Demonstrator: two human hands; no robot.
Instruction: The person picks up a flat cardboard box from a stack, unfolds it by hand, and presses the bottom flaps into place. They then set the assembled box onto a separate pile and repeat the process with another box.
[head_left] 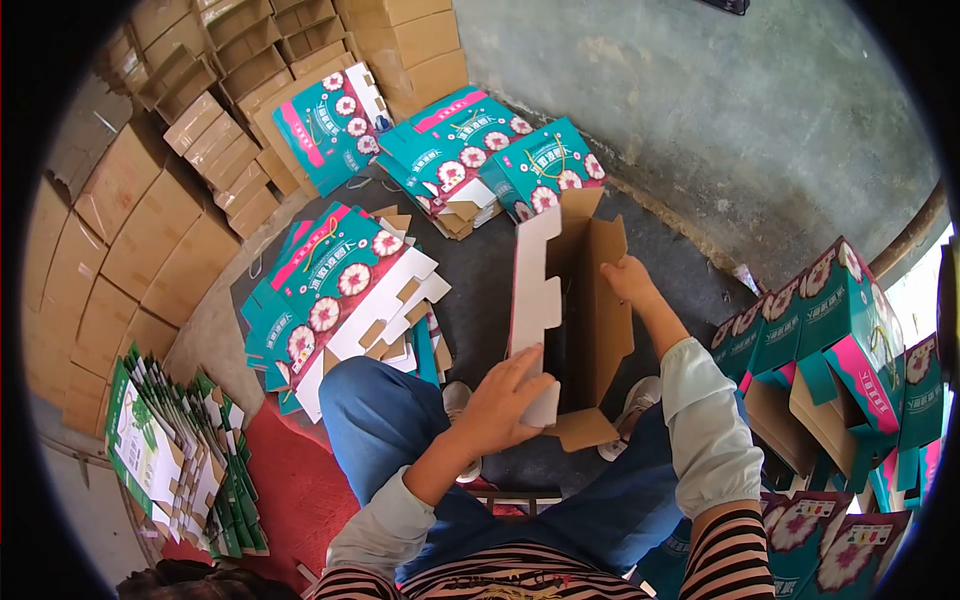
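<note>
Between my knees stands a cardboard gift box [590,330], its brown inside facing up and its end open with flaps sticking out. A white notched panel forms its left side. At the lower end of that panel, my left hand [505,398] grips the box, fingers along the white card. My right hand [628,280] is closed on the upper right edge of the brown wall, thumb and fingers pinching it. To the left lies a stack of flat teal cartons [325,290] printed with white-and-red round pictures.
More flat teal cartons [455,145] lie ahead near the grey wall [680,110]. Brown cardboard boxes [130,240] are piled on the left. Green folded cartons [185,460] stand on the red mat [290,480]. Opened teal boxes [830,350] are stacked at right.
</note>
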